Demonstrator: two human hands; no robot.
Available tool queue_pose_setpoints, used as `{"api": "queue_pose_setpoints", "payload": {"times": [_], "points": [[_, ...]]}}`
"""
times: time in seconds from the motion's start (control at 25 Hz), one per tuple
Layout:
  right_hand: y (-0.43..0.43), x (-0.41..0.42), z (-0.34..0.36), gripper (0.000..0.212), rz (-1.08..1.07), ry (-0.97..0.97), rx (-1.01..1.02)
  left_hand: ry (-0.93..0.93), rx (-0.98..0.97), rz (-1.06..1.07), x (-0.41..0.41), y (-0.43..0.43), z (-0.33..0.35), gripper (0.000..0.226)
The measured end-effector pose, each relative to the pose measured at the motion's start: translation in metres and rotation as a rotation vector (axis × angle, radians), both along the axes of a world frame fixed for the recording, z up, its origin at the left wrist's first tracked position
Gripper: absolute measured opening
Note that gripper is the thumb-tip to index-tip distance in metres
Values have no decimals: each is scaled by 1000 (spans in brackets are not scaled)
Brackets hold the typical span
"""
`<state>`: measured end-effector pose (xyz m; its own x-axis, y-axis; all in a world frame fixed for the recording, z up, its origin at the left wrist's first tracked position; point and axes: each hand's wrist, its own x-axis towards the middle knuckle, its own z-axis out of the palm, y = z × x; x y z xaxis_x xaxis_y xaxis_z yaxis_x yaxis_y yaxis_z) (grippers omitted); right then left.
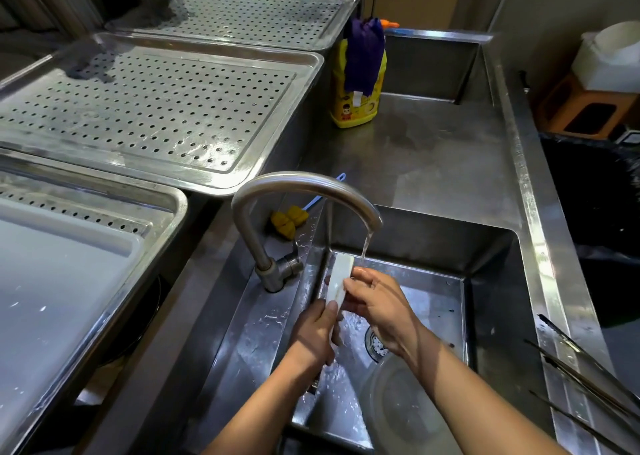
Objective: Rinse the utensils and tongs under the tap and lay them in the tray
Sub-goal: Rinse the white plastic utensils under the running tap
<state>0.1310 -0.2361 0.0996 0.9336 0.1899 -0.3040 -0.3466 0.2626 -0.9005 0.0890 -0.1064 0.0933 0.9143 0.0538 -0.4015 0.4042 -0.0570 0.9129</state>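
Observation:
Over the steel sink (491,281), both hands hold a flat white utensil (341,274) just left of the tap's (304,186) thin running stream. My left hand (317,333) grips its lower end. My right hand (377,305) pinches its side, and the water falls on its fingers. Long metal tongs (585,375) lie on the sink's right rim. To the left stand perforated steel trays (145,108); the nearest tray (114,271) holds a white board.
A yellow detergent bottle (356,104) with a purple cloth draped over it stands on the counter behind the sink. A yellow sponge brush (289,220) lies behind the tap. A clear bowl (398,402) sits in the sink beside the drain (375,343). A black-lined bin (595,212) is at right.

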Motion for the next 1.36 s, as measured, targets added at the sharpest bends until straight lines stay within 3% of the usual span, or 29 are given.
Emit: {"api": "queue_pose_setpoints", "payload": {"times": [0.08, 0.16, 0.24, 0.4, 0.44, 0.64, 0.76, 0.84, 0.92, 1.0, 1.12, 1.24, 1.36], "points": [[0, -3, -3, 20, -21, -25, -88, 97, -194, 19, 0, -3, 1, 34], [-2, -2, -3, 22, -8, -34, -155, 145, -261, 11, -1, -7, 3, 32], [-4, 3, 0, 8, -60, 14, -138, 178, -309, -12, -1, -10, 8, 25], [-11, 0, 0, 27, -51, 4, -62, 220, -440, -67, 1, -8, 18, 14], [-13, -2, 2, 33, -2, -1, -39, 227, -456, -92, 1, -5, 19, 14], [-15, 7, 4, 18, -102, 66, -83, 229, -473, -151, -2, -4, 16, 23], [-9, 1, 6, 31, 5, 24, -64, 197, -448, -142, 0, -2, 13, 28], [-7, 7, 10, 17, -63, 64, -101, 232, -509, -158, 2, -1, 12, 31], [-7, 13, 10, 20, -162, 114, -79, 265, -614, -167, 4, -4, 15, 34], [-1, 6, 8, 7, -106, 63, -84, 270, -683, -124, 9, -6, 19, 35], [1, 1, 3, 11, -38, 63, -129, 257, -702, -88, 18, -9, 19, 31], [-1, 27, 13, 37, -154, 197, -186, 287, -655, -112, 18, -11, 17, 28], [2, 25, 14, 24, -89, 110, -127, 263, -575, -95, 20, -8, 16, 28]]}}
